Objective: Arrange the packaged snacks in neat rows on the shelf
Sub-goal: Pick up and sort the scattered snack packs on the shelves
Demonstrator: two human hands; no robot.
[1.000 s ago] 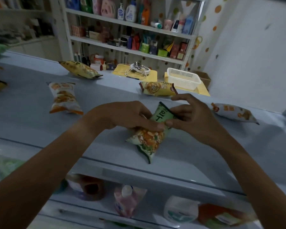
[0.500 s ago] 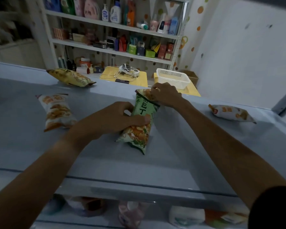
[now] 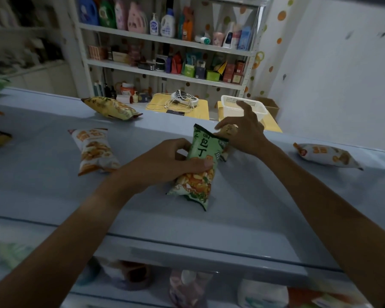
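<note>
A white rack (image 3: 165, 74) behind holds bottles (image 3: 162, 23) on its top tier and small boxes (image 3: 211, 73) (red, green, dark) on the next. Below it, tangled white cables (image 3: 182, 101) lie on a yellow table (image 3: 200, 110), and beside them sits a white basket (image 3: 231, 107).

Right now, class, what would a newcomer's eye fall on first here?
The green snack bag at the middle of the pale blue shelf, held in the left hand. Just behind it, the right hand reaches over a yellow packet. Other snack packets lie scattered around.
</note>
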